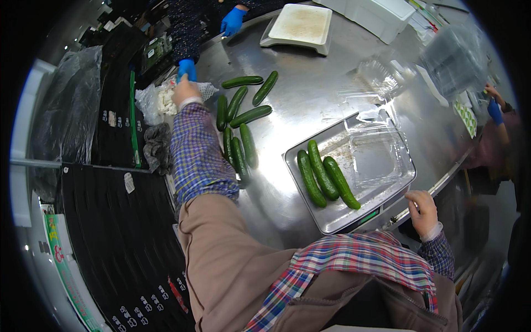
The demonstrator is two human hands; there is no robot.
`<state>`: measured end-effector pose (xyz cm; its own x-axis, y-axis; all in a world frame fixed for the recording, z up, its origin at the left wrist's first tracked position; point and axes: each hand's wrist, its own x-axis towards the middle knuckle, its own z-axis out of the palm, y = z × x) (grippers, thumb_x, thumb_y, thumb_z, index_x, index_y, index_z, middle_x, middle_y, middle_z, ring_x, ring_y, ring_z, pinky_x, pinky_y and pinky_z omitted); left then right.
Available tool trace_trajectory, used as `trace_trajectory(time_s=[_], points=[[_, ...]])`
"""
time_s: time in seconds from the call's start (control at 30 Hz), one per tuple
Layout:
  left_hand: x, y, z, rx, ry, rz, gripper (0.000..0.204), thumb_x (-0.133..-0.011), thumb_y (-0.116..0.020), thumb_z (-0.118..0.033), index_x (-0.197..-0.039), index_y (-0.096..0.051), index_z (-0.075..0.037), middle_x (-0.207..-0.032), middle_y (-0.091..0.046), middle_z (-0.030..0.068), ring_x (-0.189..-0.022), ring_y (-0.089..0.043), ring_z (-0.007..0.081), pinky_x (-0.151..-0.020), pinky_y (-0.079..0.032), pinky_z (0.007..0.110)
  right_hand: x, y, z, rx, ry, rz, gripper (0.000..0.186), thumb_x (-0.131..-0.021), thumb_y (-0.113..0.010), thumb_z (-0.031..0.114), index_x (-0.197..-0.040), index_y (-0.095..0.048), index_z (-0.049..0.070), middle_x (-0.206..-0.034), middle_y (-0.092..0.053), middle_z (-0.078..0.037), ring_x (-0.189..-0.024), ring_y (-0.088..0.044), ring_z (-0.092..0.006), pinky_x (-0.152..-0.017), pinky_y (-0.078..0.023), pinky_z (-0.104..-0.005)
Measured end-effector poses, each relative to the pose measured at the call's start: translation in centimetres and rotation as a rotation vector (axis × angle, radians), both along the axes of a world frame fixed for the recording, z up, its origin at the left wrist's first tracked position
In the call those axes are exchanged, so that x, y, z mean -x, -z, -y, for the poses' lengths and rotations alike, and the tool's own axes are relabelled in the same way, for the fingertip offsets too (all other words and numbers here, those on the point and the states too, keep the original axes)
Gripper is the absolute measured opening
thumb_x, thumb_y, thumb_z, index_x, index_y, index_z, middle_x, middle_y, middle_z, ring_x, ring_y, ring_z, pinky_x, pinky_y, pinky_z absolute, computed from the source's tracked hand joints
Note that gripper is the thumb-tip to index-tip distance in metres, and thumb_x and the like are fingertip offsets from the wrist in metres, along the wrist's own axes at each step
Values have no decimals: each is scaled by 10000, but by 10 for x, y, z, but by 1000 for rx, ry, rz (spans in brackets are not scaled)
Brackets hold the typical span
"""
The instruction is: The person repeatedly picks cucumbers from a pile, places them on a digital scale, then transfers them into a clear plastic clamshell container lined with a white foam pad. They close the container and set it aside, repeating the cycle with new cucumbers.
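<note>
My left hand (187, 93) reaches to the far left side of the steel table, its fingers closed, beside a white plastic bag (166, 98) and white mesh netting (207, 90). What it grips, if anything, is hidden. A co-worker's blue-gloved hand (187, 68) is right against it. Several loose cucumbers (250, 116) lie to the right of my forearm. Three more cucumbers (323, 171) rest in a metal tray (332, 224), along with a clear plastic container (376, 157). Off the tray's near right corner, my right hand (423, 214) hovers with curled fingers, holding nothing visible.
A scale with a pale top (301, 25) stands at the far edge, beside a white box (373, 16). Stacked clear containers (454, 58) sit far right. Black crates (119, 238) line the left. The co-worker's other gloved hand (233, 22) is at the far edge.
</note>
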<state>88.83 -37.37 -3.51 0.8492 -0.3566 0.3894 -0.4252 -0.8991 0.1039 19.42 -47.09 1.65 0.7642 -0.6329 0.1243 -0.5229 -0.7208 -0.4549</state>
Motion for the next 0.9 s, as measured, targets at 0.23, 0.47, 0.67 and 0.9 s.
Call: trace_trajectory(time_s=[0.23, 0.47, 0.67, 0.9], points=[[77, -38, 14, 835, 617, -756, 467, -811, -710, -171, -1225, -560, -15, -947, -647, 72, -873, -612, 132, -768, -478, 244, -14, -13, 20, -158, 67, 126, 177, -807, -603, 9, -979, -641, 23, -948, -640, -145, -915, -615, -292, -814, -474, -337], [298, -120, 29, 618, 1147, -1297, 505, -848, -674, -199, -1310, -507, -81, -904, -611, -10, -866, -576, 94, -795, -460, 247, -94, -45, 72, -845, -178, 510, 532, -948, -474, 429, -1315, -454, 44, -1201, -564, -118, -1055, -564, -185, -896, -460, -329], [401, -97, 48, 517, 1157, -1344, 532, -817, -683, -75, -1318, -507, -108, -895, -581, -34, -808, -544, 59, -733, -457, 208, -88, -36, 91, -1443, -215, 167, 769, -904, -470, 550, -1403, -266, 3, -1247, -491, -199, -984, -610, -234, -748, -538, -295], [442, -103, 56, 677, 1246, -1335, 561, -820, -664, -21, -1342, -476, -100, -947, -610, -8, -878, -558, 74, -793, -466, 215, -72, -11, 110, -1513, -539, 235, 748, -911, -445, 559, -1442, -246, 72, -1329, -453, -144, -1200, -448, -238, -864, -468, -368]])
